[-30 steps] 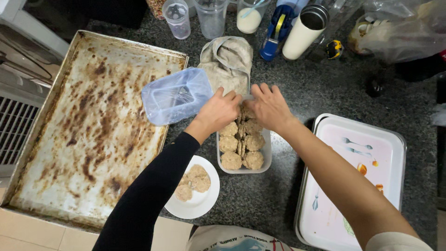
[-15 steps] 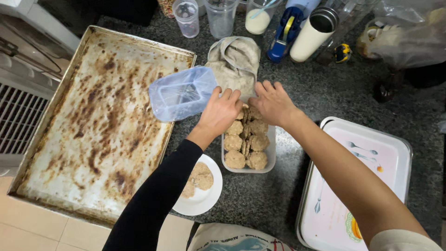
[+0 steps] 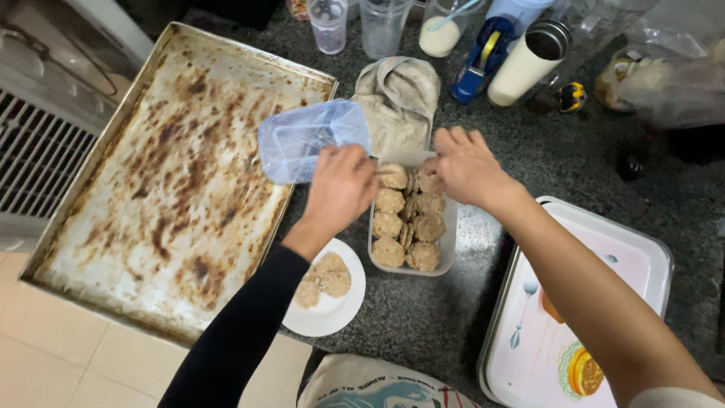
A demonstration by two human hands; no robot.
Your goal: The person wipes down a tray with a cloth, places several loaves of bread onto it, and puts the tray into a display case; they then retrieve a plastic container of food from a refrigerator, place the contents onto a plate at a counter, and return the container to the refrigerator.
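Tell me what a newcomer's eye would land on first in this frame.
Probably the big scorched baking tray filling the left of the dark counter. Next, the two hands, left and right, meeting over a clear container of round patties at centre, with a bluish lid resting on the tray's edge and a small white plate of patties below.
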